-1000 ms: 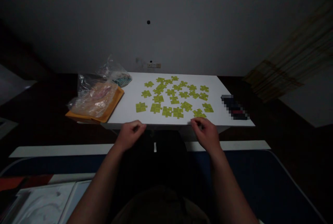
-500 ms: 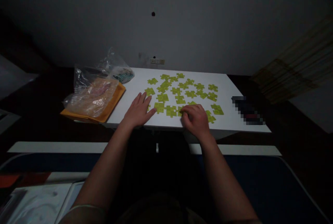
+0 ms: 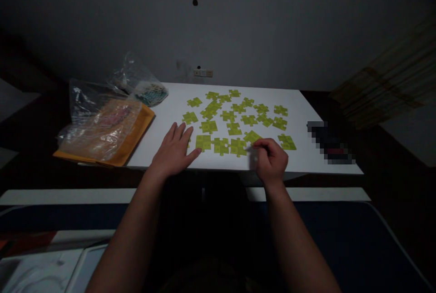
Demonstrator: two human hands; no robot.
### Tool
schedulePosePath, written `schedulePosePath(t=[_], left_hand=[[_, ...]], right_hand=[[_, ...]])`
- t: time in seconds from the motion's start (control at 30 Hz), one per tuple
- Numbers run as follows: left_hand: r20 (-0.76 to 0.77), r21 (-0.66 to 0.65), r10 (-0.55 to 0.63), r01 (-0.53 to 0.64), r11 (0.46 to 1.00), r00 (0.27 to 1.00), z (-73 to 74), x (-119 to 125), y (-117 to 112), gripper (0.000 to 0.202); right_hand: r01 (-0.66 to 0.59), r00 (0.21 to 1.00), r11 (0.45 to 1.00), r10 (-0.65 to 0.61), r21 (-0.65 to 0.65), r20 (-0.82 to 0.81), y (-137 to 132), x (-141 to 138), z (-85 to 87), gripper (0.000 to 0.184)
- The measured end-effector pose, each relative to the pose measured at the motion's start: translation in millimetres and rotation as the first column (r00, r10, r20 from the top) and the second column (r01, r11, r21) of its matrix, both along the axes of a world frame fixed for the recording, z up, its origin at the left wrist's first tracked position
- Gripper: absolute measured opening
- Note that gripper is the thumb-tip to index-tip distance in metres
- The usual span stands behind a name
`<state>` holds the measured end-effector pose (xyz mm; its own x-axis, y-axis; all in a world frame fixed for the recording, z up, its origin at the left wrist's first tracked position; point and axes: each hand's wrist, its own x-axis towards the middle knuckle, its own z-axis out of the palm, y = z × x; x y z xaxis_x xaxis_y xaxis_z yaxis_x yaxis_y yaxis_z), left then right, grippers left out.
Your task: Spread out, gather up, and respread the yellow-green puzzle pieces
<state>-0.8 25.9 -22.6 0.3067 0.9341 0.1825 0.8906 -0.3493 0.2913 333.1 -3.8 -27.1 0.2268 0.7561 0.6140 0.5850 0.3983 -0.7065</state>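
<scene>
My left hand lies flat on the white table with its fingers spread. Part of a yellow-green jigsaw piece shows beside its fingers, and its thumb reaches to the lower edge of another jigsaw piece. Two more pieces continue the row to the right: a middle piece and a right-hand piece. My right hand is closed, fingers curled, just right of that row and above the table. No piece shows at its fingertips. A tilted piece lies just beyond those fingertips.
Several loose jigsaw pieces are scattered over the white table. An orange padded envelope under a clear plastic bag lies at the left. Behind it is another bag with printed contents. A blurred dark object sits at the right edge.
My right hand has drawn back to the right and uncovered the right-hand piece of the row. My left hand stays flat on the table. The view has shifted slightly.
</scene>
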Motion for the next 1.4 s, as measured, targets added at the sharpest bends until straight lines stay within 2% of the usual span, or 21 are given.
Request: schedulePosePath(t=[0.27, 0.5, 0.6, 0.67, 0.73, 0.83, 0.9, 1.0, 1.07, 1.13, 1.27, 1.4], left_hand=[[-0.044, 0.0, 0.003, -0.003, 1.0, 0.999, 0.3, 1.3, 2.8, 0.086], [-0.121, -0.011, 0.022, -0.024, 1.0, 0.992, 9.8, 11.9, 2.2, 0.082], [-0.133, -0.011, 0.024, -0.026, 1.0, 0.991, 12.4, 13.4, 2.2, 0.083], [-0.132, -0.005, 0.018, -0.019, 1.0, 0.991, 12.6, 13.4, 2.8, 0.082], [-0.134, 0.001, 0.012, -0.012, 1.0, 0.991, 12.3, 13.1, 3.6, 0.081], [-0.143, 0.009, 0.002, 0.0, 1.0, 0.99, 12.2, 12.9, 4.3, 0.081], [-0.144, 0.007, 0.001, 0.0, 1.0, 0.99, 11.8, 12.6, 5.1, 0.083], [-0.129, -0.008, 0.012, -0.013, 1.0, 0.992, 9.4, 11.6, 8.6, 0.085], [-0.115, -0.018, 0.01, -0.012, 1.0, 0.993, 6.7, 11.0, 13.4, 0.089], [-0.103, -0.024, 0.0, -0.003, 1.0, 0.995, 4.2, 11.1, 20.0, 0.093], [-0.078, -0.015, -0.025, 0.023, 1.0, 0.997, 2.1, 13.0, 31.4, 0.094], [-0.037, 0.014, -0.07, 0.07, 0.997, 0.997, 4.9, 13.4, 32.1, 0.094]], right_hand=[[-0.061, 0.977, 0.998, 0.058, 0.007, 0.206, 2.0, -6.9, 2.7, 0.021], [-0.051, 0.949, 0.999, 0.048, 0.0, 0.311, 11.5, -5.1, 4.8, 0.021], [-0.123, 0.927, 0.992, 0.1, 0.042, 0.36, 9.8, -4.7, 3.9, 0.022], [-0.233, 0.9, 0.966, 0.17, 0.113, 0.402, 5.6, -4.6, 2.9, 0.022], [-0.343, 0.879, 0.916, 0.234, 0.209, 0.416, -1.5, -3.5, 2.4, 0.021], [-0.373, 0.891, 0.878, 0.25, 0.299, 0.378, -17.2, 2.1, 2.6, 0.019], [-0.307, 0.917, 0.896, 0.189, 0.319, 0.351, -28.9, 9.8, 2.7, 0.022], [-0.094, 0.946, 0.937, -0.021, 0.336, 0.323, -42.6, 27.7, 0.2, 0.028], [0.097, 0.925, 0.953, -0.192, 0.286, 0.327, -47.1, 41.8, -3.8, 0.029], [0.256, 0.879, 0.95, -0.306, 0.179, 0.365, -48.3, 54.3, -8.4, 0.032], [0.408, 0.83, 0.909, -0.331, -0.083, 0.449, -46.1, 64.9, -12.6, 0.049], [0.426, 0.842, 0.884, -0.308, -0.193, 0.444, -41.6, 62.3, -8.8, 0.048]])
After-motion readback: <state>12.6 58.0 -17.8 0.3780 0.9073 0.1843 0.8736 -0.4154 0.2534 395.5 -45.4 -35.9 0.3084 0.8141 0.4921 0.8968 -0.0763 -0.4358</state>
